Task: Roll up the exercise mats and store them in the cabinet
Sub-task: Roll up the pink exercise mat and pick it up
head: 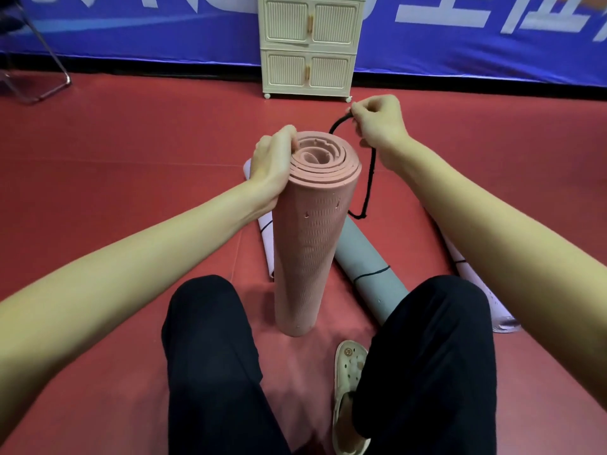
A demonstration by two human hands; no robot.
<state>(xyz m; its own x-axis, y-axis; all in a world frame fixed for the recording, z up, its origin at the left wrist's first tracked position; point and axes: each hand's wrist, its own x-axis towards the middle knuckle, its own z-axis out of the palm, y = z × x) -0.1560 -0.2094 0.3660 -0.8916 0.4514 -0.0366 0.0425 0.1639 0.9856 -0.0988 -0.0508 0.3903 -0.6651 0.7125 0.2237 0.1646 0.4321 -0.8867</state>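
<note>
A rolled pink exercise mat (308, 244) stands upright on the red floor between my knees. My left hand (274, 160) grips its top edge, fingers curled over the rim. My right hand (377, 121) is raised to the right of the roll and pinches a black cord (370, 178) that hangs down beside the mat. A rolled grey mat (364, 267) tied with a black cord lies on the floor behind the pink one. The cream cabinet (308, 44) stands against the far wall with all its doors closed.
A rolled white mat (266, 238) lies left behind the pink roll, another white roll (483, 290) lies at the right under my arm. A beige clog (349, 389) is on my foot. A metal chair frame (39, 77) stands far left by the blue banner.
</note>
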